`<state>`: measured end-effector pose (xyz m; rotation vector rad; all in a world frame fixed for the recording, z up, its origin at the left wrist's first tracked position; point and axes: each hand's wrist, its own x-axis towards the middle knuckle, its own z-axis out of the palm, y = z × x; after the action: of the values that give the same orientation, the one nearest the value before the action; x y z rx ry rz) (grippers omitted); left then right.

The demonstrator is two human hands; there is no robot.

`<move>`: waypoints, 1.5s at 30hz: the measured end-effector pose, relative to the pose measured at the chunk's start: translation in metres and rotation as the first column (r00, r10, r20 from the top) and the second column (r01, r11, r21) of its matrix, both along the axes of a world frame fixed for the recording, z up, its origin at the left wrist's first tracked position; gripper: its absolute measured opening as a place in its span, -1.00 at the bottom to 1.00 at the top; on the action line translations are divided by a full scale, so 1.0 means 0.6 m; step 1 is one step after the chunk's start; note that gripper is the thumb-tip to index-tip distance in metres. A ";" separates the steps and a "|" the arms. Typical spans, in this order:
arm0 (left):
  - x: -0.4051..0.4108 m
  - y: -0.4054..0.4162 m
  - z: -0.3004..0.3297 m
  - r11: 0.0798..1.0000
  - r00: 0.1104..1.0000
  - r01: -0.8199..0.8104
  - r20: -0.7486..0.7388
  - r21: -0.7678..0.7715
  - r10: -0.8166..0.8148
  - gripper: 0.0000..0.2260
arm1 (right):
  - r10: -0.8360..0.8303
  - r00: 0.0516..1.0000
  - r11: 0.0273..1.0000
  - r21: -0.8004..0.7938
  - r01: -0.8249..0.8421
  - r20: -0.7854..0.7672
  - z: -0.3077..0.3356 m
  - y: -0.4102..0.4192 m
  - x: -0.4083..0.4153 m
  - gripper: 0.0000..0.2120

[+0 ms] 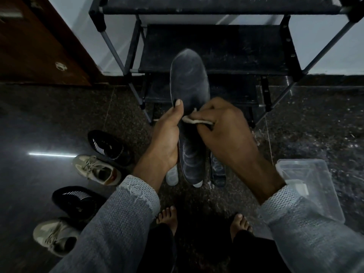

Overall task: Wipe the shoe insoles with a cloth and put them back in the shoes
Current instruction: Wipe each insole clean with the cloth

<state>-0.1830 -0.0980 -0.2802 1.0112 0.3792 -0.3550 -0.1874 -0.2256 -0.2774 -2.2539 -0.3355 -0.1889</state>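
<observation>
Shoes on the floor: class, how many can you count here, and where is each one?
4, in a line left of the person: black shoe farthest, beige shoe, black shoe, beige shoe nearest. Others may be out of view.

Both forearms reached forward from grey knit sleeves, converging at centre. The left hand (167,134) was curled around the edge of the dark insole (189,91), thumb laid flat along its face. The right hand (222,127) was turned knuckles-up, its fingers pinching a pale cloth (197,121) against the insole.

Shoes (92,174) left, container (315,186) right, rack (212,46) ahead.
</observation>
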 end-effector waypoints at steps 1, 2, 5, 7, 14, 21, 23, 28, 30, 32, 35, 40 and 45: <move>0.000 0.000 -0.001 1.000 1.000 -0.003 0.002 0.002 0.003 -0.66 | 0.053 0.998 0.998 -0.036 -0.052 0.022 0.002 0.005 -0.003 -0.81; 0.000 0.001 -0.001 1.000 1.000 -0.005 0.000 0.000 0.005 -0.66 | 0.083 0.995 0.994 -0.079 -0.079 0.047 0.004 0.006 -0.004 -0.81; 0.000 0.000 0.001 1.000 1.000 0.010 0.003 -0.015 -0.010 -0.66 | -0.030 0.992 0.988 -0.149 0.048 0.120 0.000 -0.008 0.003 -0.82; 0.000 -0.001 0.001 1.000 1.000 0.014 0.009 0.006 -0.014 -0.66 | -0.131 0.984 0.979 -0.138 0.147 0.118 -0.005 -0.024 0.009 -0.83; -0.001 -0.001 0.000 1.000 1.000 0.005 0.006 0.021 -0.006 -0.64 | 0.093 0.992 0.987 -0.142 -0.080 0.089 0.002 0.003 0.000 -0.79; -0.004 -0.005 0.002 0.997 0.999 0.046 0.025 0.061 -0.048 -0.65 | -0.123 0.988 0.986 -0.105 0.133 0.095 -0.008 -0.027 0.011 -0.82; -0.003 -0.004 0.001 0.997 0.999 0.039 0.024 0.071 -0.041 -0.63 | -0.025 0.995 0.996 -0.078 0.032 0.093 -0.003 -0.012 0.006 -0.80; -0.002 -0.002 -0.002 0.998 1.000 0.023 0.009 0.064 -0.024 -0.62 | 0.029 0.995 0.990 -0.137 -0.016 0.099 -0.001 -0.002 0.004 -0.78; -0.004 -0.005 0.000 0.998 0.999 0.039 0.010 0.053 -0.039 -0.63 | -0.083 0.992 0.988 -0.125 0.095 0.099 -0.006 -0.018 0.011 -0.80; -0.005 -0.009 -0.001 0.997 0.999 0.050 0.016 0.061 -0.051 -0.64 | -0.158 0.984 0.980 -0.110 0.167 0.085 -0.010 -0.032 0.017 -0.80; -0.005 -0.012 -0.002 0.997 0.999 0.047 0.017 0.059 -0.049 -0.64 | -0.113 0.990 0.991 -0.060 0.118 0.085 -0.005 -0.023 0.015 -0.81; -0.006 -0.011 -0.005 0.998 0.999 0.031 0.016 0.047 -0.032 -0.67 | -0.019 0.995 0.998 -0.058 0.025 0.100 -0.003 -0.003 0.009 -0.82; -0.008 -0.017 0.001 0.996 0.998 0.063 0.014 0.062 -0.064 -0.68 | -0.211 0.976 0.975 -0.053 0.214 0.055 -0.011 -0.042 0.026 -0.81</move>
<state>-0.1878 -0.1084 -0.2799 1.0876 0.3454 -0.3941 -0.1721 -0.2507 -0.2841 -2.3444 -0.1259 -0.3505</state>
